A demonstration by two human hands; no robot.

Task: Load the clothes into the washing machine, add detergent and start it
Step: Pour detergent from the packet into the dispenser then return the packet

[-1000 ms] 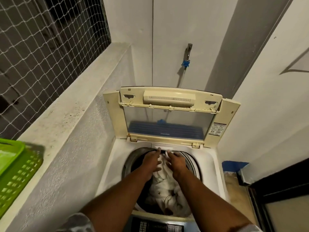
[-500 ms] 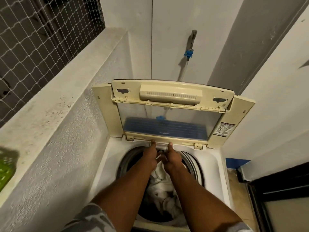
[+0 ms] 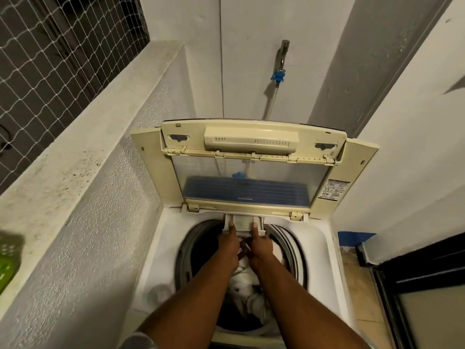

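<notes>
Head view: our left hand and right hand now grip the detergent drawer, newly slid out above the drum's white clothes; detergent comes next.

The white top-loading washing machine is standing with its cream lid folded up at 12 o'clock, the clear panel facing forward. White clothes are lying crumpled inside the dark drum, toward 6 o'clock of the opening. A small white detergent drawer is sticking out from the rim at 12 o'clock, over the drum.
</notes>
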